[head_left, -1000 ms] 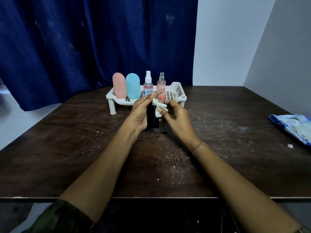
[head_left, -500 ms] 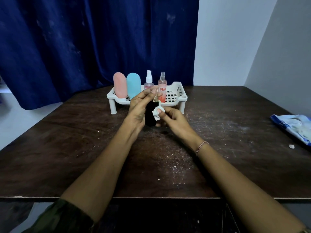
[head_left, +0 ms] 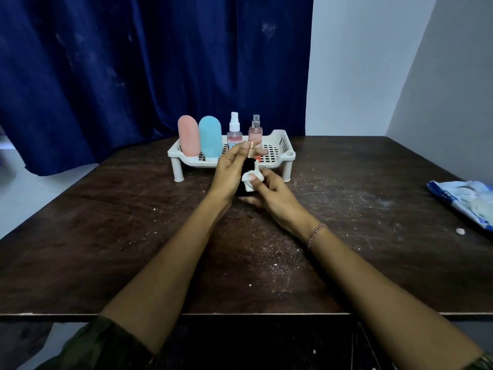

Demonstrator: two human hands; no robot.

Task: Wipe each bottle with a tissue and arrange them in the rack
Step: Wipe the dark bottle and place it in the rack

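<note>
My left hand (head_left: 230, 173) grips a small black bottle (head_left: 246, 166) with a gold neck, holding it upright just in front of the rack. My right hand (head_left: 269, 192) pinches a crumpled white tissue (head_left: 250, 180) against the bottle's lower side. Most of the bottle is hidden by my fingers. Behind stands the white perforated rack (head_left: 281, 153) on short legs. In it stand a pink bottle (head_left: 188, 138), a light blue bottle (head_left: 210, 140), a clear spray bottle with a white cap (head_left: 234, 129) and a pink spray bottle (head_left: 255, 129).
The dark wooden table (head_left: 133, 236) is speckled with white crumbs. A blue and white tissue packet (head_left: 464, 201) lies at the right edge, with a small white scrap (head_left: 460, 231) near it. A blue curtain hangs behind the table.
The bottle has been lifted slightly and tilted toward the rack. The tissue has slid from the bottle's top down to its lower side.
</note>
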